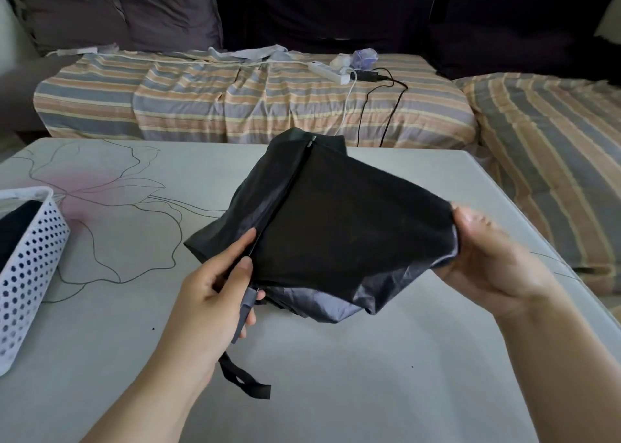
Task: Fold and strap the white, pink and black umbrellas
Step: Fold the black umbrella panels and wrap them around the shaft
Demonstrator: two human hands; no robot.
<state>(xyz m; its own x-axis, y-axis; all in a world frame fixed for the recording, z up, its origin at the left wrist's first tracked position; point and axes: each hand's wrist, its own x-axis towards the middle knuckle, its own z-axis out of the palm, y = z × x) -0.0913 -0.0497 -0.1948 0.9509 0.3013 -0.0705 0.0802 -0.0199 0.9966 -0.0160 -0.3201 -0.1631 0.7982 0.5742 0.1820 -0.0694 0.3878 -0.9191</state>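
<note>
While our left hand point(215, 291) grips the black umbrella point(322, 227) by its grey handle point(247, 311) above the table's point(369, 392) middle, our right hand point(487, 258) pinches its canopy edge, stretched toward the right edge.
</note>
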